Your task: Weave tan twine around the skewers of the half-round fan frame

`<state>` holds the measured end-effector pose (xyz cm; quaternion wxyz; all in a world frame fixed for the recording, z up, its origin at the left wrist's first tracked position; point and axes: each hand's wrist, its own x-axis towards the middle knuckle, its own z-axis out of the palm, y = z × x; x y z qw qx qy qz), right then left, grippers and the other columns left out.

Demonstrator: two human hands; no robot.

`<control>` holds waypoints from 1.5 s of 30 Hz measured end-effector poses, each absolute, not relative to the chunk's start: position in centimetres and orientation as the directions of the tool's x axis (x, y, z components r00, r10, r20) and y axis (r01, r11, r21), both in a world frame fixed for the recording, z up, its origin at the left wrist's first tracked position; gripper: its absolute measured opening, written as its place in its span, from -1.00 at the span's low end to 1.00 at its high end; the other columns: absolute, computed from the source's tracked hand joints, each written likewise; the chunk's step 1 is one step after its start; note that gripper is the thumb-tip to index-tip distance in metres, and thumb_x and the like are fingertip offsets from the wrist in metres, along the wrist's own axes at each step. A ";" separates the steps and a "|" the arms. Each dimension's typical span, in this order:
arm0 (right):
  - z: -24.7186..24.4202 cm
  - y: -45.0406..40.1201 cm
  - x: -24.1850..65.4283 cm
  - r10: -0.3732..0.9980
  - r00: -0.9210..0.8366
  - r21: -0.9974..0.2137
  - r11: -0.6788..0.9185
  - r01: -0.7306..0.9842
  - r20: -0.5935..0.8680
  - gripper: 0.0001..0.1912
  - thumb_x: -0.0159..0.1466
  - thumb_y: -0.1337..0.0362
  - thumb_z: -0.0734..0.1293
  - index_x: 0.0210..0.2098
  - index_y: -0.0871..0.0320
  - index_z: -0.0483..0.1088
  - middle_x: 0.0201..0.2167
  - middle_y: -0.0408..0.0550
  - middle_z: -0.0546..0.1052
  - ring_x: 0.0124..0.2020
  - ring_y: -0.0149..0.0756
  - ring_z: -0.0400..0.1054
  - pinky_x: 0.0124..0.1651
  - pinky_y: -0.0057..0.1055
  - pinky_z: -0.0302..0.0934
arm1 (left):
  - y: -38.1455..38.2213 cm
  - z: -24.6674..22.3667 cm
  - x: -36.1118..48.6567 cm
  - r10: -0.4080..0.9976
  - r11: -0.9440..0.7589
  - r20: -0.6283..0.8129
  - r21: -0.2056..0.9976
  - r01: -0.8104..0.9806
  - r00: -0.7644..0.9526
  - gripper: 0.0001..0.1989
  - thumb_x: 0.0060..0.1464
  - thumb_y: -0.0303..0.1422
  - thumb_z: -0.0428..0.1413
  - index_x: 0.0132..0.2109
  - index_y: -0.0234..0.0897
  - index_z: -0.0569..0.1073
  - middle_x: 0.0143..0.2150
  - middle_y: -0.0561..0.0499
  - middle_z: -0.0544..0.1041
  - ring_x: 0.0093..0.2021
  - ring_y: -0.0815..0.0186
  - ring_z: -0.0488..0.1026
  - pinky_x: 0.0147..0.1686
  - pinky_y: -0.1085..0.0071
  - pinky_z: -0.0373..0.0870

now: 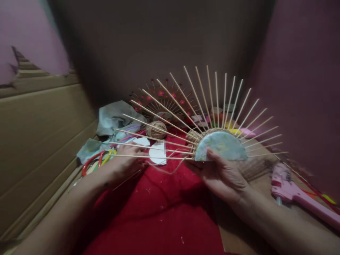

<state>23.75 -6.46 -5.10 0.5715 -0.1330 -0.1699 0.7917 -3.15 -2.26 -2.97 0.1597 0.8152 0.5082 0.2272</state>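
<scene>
My right grip is clamped on the half-round base, thumb pressed on its pale, mottled face and the fingers tucked behind and below. I hold it up over the red cloth, right of the middle of my view, flat edge down. Thin sticks spread from its curved rim like rays, and a woven band hugs that rim.

My left grip is behind the lowest sticks on the left side, fingers gathered near a loose strand that loops from the band's lower left end (whether I am pinching it, I cannot tell).

Between my hands, a white piece lies on the cloth, partly crossed by the sticks, with a ball of twine beyond it. Red-handled scissors lie beside my left wrist. A pink glue gun rests to the right of my right forearm. At the back stands another fan, decorated with pink flowers.
</scene>
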 end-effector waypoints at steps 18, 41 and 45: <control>-5.3 -6.6 23.3 0.959 -0.282 -0.369 -0.257 -0.893 0.016 -0.89 0.07 0.47 0.37 -0.39 0.20 0.41 -0.42 -0.14 0.53 -0.37 -0.46 0.36 -0.16 -0.47 0.26 | -5.3 -2.6 0.9 0.974 -0.017 0.002 0.998 0.067 0.227 -0.77 -0.15 -0.52 0.09 -0.28 -0.30 0.54 -0.25 -0.10 0.55 -0.13 0.13 0.44 -0.09 0.29 0.32; -6.1 -7.1 22.7 0.938 -0.346 -0.545 -0.284 -0.789 0.012 -0.89 0.08 0.34 0.37 -0.37 0.21 0.43 -0.40 -0.11 0.50 -0.33 -0.37 0.32 -0.13 -0.39 0.16 | -8.0 -4.4 7.8 0.938 0.164 -0.021 0.907 -0.387 0.347 -0.86 0.01 -0.44 0.10 -0.46 -0.40 0.47 -0.49 -0.02 0.45 -0.47 0.41 0.37 -0.37 0.49 0.30; -6.2 -7.2 22.6 0.927 -0.373 -0.564 -0.284 -0.775 0.047 -0.90 0.11 0.30 0.36 -0.38 0.21 0.44 -0.42 -0.08 0.50 -0.33 -0.36 0.33 -0.08 -0.38 0.15 | -8.0 -4.8 7.9 0.936 0.192 -0.045 0.896 -0.400 0.350 -0.83 0.02 -0.39 0.11 -0.45 -0.41 0.47 -0.50 -0.02 0.43 -0.54 0.47 0.33 -0.46 0.54 0.27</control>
